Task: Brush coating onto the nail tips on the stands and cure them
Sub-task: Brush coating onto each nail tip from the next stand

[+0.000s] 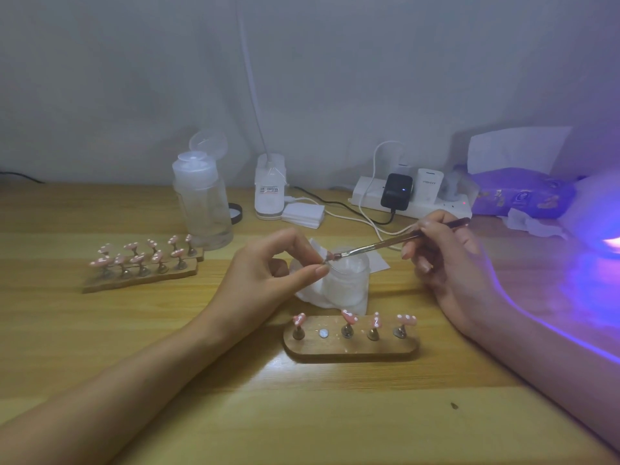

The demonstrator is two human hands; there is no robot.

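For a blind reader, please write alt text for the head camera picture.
A person's left hand pinches one pink nail tip by its holder while the right hand holds a brush to it, above a frosted jar. In front lies a wooden stand with four tips and one free slot; a curing lamp glows violet at right.

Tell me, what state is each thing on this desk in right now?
Left hand, pinching one nail tip over the jar
Right hand, holding brush, bristles at that tip
Near base, four tips standing, one slot bare
Far bases, every slot filled
Pump bottle, cap flipped open
Lamp, glowing violet
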